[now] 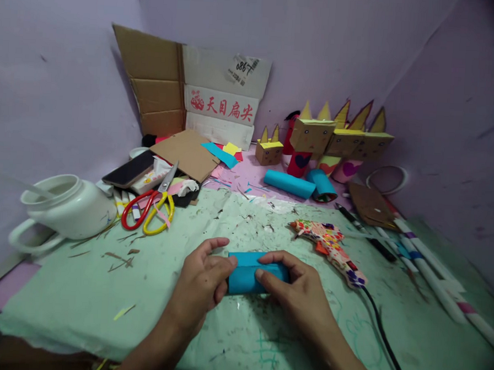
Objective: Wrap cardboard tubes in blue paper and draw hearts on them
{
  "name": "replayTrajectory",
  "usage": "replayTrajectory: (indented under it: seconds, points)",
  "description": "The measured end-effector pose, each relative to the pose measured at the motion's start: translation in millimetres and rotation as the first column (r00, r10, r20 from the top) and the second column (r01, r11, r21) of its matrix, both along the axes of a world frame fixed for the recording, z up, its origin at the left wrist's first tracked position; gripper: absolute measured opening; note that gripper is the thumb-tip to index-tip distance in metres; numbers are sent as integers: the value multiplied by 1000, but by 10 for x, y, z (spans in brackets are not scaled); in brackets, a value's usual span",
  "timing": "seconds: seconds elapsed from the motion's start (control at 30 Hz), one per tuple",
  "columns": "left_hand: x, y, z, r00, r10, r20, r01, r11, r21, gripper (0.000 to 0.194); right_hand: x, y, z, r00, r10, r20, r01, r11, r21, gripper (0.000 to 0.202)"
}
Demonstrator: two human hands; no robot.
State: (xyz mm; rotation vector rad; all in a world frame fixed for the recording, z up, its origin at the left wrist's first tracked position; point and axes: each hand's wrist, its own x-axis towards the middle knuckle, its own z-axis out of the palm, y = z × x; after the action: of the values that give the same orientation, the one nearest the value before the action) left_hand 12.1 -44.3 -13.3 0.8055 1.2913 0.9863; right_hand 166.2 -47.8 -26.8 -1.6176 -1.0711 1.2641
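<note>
A blue paper tube [248, 276] lies sideways between my hands, low over the green-covered table. My left hand [205, 274] is at its left end, the thumb pressed on the tube and the index finger stretched out past it. Around the right end my right hand [295, 281] is closed, with thumb and index finger on the top side near a lengthwise paper edge. A flower-patterned glue gun [330, 247] rests to the right, its black cord running toward the front edge. Farther back lie two more blue tubes, one long [288, 184] and one turned end-on [322, 184].
Scissors [159, 202] with red and yellow handles lie left, beside a white pot [70, 206] and a phone [130, 168]. Cardboard figures [313, 136] with yellow ears stand at the back right. Markers [424, 271] line the right side. An opened carton [222, 95] leans on the wall.
</note>
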Motion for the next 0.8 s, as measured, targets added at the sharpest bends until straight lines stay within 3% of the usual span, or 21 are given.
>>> replayTrajectory:
  seconds: [0.3, 0.47, 0.6, 0.7, 0.8]
  points:
    - [-37, -145, -116, 994, 112, -6, -112, 993, 30, 46, 7, -67, -68, 998, -57, 27, 55, 995, 88, 26]
    - [-16, -82, -115, 996, -34, -79, 40, 997, 68, 43, -1, -41, -129, 998, -59, 18, 57, 994, 91, 25]
    - [-2, -52, -125, 994, -54, -90, 61, 996, 71, 45, 4, -28, -132, 998, -58, 6, 57, 995, 79, 24]
    - [-16, -62, -77, 996, 29, -84, -17, 990, 137, 46, 45, -48, -120, 997, -65, -44, 68, 996, 66, 25]
    - [-47, -91, -23, 978, 206, -35, -188, 941, 281, 39, 105, -58, -84, 960, -113, -254, 120, 993, 12, 36]
